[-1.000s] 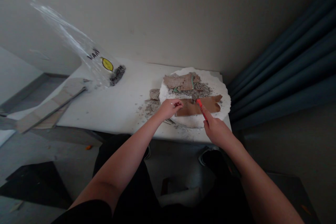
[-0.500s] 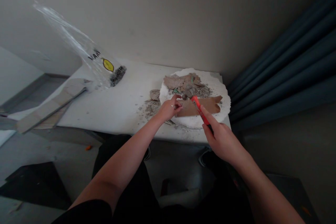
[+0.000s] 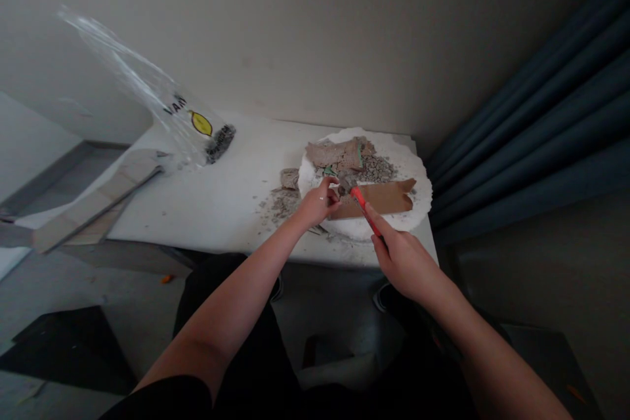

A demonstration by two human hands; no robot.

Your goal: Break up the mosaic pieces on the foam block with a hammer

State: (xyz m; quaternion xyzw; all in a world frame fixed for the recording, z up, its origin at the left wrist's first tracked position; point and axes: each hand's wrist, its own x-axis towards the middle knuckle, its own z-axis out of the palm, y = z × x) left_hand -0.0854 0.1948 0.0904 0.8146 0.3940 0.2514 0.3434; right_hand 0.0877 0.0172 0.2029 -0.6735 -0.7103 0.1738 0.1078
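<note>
My right hand (image 3: 401, 256) is wrapped round the red handle of a hammer (image 3: 363, 205). Its metal head is down at the left end of a brown cardboard strip (image 3: 384, 200), close to my left fingertips. My left hand (image 3: 319, 203), with a ring on one finger, is closed in a pinch at that end of the strip; what the fingers hold is too small to make out. Under the strip lies a round white slab (image 3: 418, 210) with a ragged edge. Behind the hammer, grey crumbled bits (image 3: 378, 169) lie beside a cracked brownish piece (image 3: 332, 154).
More crumbs (image 3: 281, 205) are scattered on the white table (image 3: 221, 203) left of the slab. A clear plastic bag (image 3: 197, 125) with dark grains stands at the back left. Flat boards (image 3: 98, 203) lie at the table's left end. A dark curtain (image 3: 541, 111) hangs on the right.
The hammer and my right hand have come down and to the left, bringing the head nearer my left fingertips. My left hand has stayed almost in place.
</note>
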